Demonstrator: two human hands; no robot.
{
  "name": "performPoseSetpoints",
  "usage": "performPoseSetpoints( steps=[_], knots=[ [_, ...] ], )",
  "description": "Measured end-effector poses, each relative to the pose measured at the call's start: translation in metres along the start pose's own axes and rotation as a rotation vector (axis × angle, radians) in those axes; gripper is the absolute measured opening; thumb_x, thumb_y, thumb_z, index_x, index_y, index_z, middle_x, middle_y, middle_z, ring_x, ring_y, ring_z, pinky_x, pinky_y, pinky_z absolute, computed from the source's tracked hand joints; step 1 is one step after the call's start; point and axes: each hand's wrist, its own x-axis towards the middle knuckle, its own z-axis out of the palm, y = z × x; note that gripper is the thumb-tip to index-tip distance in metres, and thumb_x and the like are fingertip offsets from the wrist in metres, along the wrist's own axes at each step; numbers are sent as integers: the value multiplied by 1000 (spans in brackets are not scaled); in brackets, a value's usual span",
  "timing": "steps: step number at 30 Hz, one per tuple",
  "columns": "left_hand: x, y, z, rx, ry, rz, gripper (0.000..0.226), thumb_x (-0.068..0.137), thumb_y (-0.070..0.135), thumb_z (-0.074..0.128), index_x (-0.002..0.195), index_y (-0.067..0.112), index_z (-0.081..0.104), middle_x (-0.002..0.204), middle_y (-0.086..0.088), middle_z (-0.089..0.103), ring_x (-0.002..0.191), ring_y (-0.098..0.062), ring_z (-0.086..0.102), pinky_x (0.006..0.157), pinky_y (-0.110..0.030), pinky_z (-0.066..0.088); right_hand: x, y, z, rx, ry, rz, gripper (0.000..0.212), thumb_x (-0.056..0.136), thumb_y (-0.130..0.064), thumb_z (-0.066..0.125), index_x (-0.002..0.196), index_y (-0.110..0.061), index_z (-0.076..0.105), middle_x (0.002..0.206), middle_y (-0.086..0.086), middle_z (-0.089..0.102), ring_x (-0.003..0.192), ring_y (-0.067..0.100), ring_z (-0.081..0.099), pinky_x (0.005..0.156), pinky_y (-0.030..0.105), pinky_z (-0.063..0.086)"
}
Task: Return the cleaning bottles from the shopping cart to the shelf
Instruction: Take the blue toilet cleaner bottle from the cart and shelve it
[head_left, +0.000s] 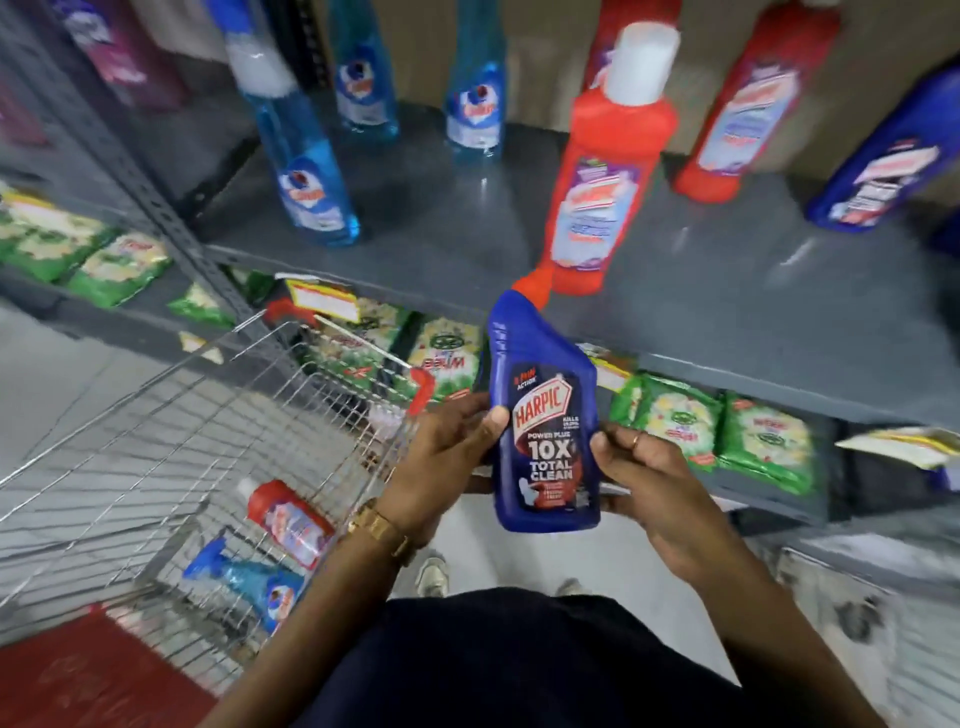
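Both your left hand (447, 457) and right hand (654, 483) gripping the blue bottle (545, 421), label reads "HARPIC Power Plus 10X Total Clean", shelf (727, 312) just ahead

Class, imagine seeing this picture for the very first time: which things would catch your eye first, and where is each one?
First comes the dark blue Harpic bottle, upright at the centre, held between the left hand and the right hand. Next, the red bottle with a white cap stands near the front of the grey shelf above it. At lower left, a wire shopping cart holds two more bottles lying down.
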Motion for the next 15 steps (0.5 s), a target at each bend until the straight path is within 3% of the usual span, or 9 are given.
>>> performPoseSetpoints(
  steps=[5, 9, 12, 15],
  knots=[
    [21, 13, 53, 56, -87, 99, 21, 96, 17, 49, 111, 12, 62, 91, -5, 74, 78, -21, 71, 65, -36, 61, -20, -11, -47, 56, 67, -121, 29, 89, -29, 55, 112, -14, 65, 103, 6, 75, 93, 19, 71, 68, 30, 59],
    [54, 27, 109, 126, -200, 268, 20, 94, 10, 50, 103, 21, 64, 89, 7, 75, 85, -11, 68, 75, -31, 60, -19, -23, -98, 109, 163, -268, 23, 93, -13, 52, 111, -8, 65, 104, 11, 74, 91, 21, 70, 69, 29, 59],
    [90, 37, 163, 212, -281, 417, 21, 94, 2, 50, 113, 1, 58, 106, -9, 69, 97, -14, 63, 90, -39, 53, -8, -32, -149, 116, 254, -416, 25, 92, -2, 50, 113, -5, 63, 103, 10, 72, 92, 18, 65, 73, 25, 57],
    [126, 42, 211, 237, -316, 499, 26, 94, -4, 47, 119, -9, 49, 115, -20, 64, 102, -17, 58, 97, -46, 48, 9, -42, -198, 96, 321, -545, 28, 88, -4, 52, 112, -10, 63, 102, -1, 75, 95, 11, 66, 79, 23, 55]
  ],
)
